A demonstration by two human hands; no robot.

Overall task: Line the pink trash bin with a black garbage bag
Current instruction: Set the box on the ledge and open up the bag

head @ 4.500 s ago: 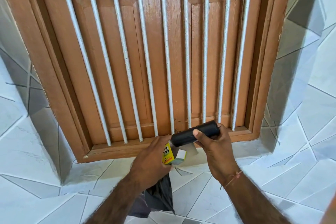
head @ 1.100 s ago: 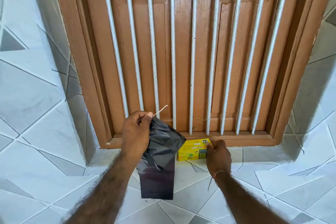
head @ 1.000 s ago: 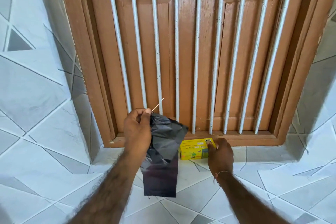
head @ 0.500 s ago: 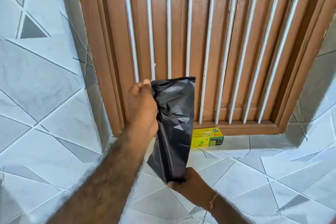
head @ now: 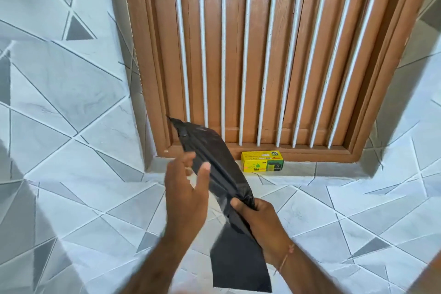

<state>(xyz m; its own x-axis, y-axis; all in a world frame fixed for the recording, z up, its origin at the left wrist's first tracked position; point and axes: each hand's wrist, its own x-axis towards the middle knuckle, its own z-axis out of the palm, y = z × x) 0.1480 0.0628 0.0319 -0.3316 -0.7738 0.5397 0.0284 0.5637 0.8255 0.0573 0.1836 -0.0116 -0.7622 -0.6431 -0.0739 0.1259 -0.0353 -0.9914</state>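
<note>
A folded black garbage bag [head: 214, 153] slants from upper left down to lower right in front of the window sill. My right hand [head: 261, 221] is shut on its bunched middle, and the flat lower part [head: 241, 267] hangs below that grip. My left hand [head: 186, 193] is beside the bag's upper part with fingers spread and the thumb against the bag's edge, not gripping it. The bag's top corner sticks up free. The pink trash bin is not in view.
A yellow bin-bag box [head: 262, 161] lies on the tiled sill [head: 334, 172] under a brown wooden shuttered window [head: 405, 79] with white vertical bars [head: 267, 55]. Grey and white geometric wall tiles [head: 71, 126] surround it.
My right hand left the yellow box on the sill and took hold of the bag's middle. My left hand let go of the bag's top, which now tilts to the left.
</note>
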